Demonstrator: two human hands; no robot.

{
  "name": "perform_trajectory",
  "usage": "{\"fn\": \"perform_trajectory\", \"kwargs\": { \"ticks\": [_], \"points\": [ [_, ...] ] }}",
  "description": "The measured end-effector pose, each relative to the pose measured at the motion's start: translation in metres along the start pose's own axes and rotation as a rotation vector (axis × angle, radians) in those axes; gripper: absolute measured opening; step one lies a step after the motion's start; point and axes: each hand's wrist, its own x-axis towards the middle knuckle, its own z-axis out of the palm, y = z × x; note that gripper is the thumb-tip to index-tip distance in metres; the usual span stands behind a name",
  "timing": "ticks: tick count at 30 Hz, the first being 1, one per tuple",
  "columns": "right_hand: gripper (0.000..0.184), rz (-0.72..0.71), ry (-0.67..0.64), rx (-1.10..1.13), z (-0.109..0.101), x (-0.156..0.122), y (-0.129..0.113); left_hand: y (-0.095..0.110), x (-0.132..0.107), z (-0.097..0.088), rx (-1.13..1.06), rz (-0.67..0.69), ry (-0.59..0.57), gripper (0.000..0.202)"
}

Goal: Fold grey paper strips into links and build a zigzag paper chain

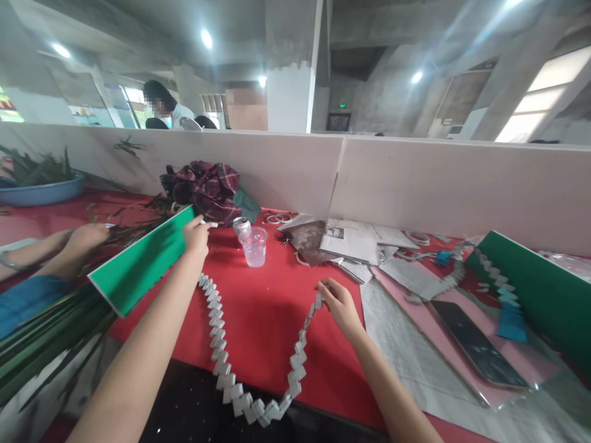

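Observation:
A long zigzag chain of folded white paper point(223, 363) hangs in a U between my two hands, its lowest part over the dark table edge. My left hand point(196, 237) is raised beside a green board point(143, 264), fingers closed, with a small white piece point(211, 224) poking out of the pinch. That side of the chain runs up behind my left wrist, so its join to the fingers is hidden. On the other side, my right hand point(339, 301) pinches the chain's end between thumb and fingertips, over the red tabletop point(268, 314).
A plastic cup point(254, 247) and a can point(241, 226) stand ahead. To the right lie papers point(353, 240), a phone point(475, 341) and another folded chain point(498, 274). At left are another person's hands point(87, 240) and long green leaves point(41, 347). A white partition point(286, 166) spans the back.

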Motion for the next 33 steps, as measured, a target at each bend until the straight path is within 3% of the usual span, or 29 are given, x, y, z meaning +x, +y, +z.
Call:
{"fn": "perform_trajectory", "kwargs": {
  "ticks": [3,6,9,11,14,17,20,24,33],
  "points": [
    [0.032,-0.042,0.037,-0.148,-0.001,0.0,0.001,0.047,-0.05,-0.017,-0.336,0.063,-0.02,0.052],
    [0.033,-0.071,0.038,-0.229,-0.001,0.0,0.0,0.078,-0.125,-0.018,-0.453,0.051,-0.225,0.055],
    [0.033,-0.073,0.009,-0.224,-0.001,-0.001,-0.002,0.082,-0.187,0.005,-0.448,-0.057,-0.44,0.054],
    [0.033,-0.066,-0.007,-0.189,-0.002,-0.001,-0.003,0.071,-0.21,0.027,-0.473,-0.2,-0.57,0.055],
    [0.035,-0.074,0.016,-0.138,-0.003,-0.001,-0.003,0.049,-0.223,0.056,-0.489,-0.325,-0.614,0.05],
    [0.039,-0.082,0.045,-0.096,-0.004,0.001,-0.003,0.03,-0.223,0.069,-0.476,-0.411,-0.616,0.029],
    [0.039,-0.082,0.025,0.004,-0.005,0.003,-0.002,0.021,-0.223,0.07,-0.466,-0.48,-0.676,0.021],
    [0.032,-0.077,-0.001,0.144,-0.005,0.004,-0.003,0.022,-0.224,0.066,-0.499,-0.527,-0.755,0.03],
    [0.033,0.037,-0.09,0.467,-0.009,0.006,-0.004,0.03,-0.22,0.054,-0.513,-0.472,-0.814,0.026]
  ]
}}
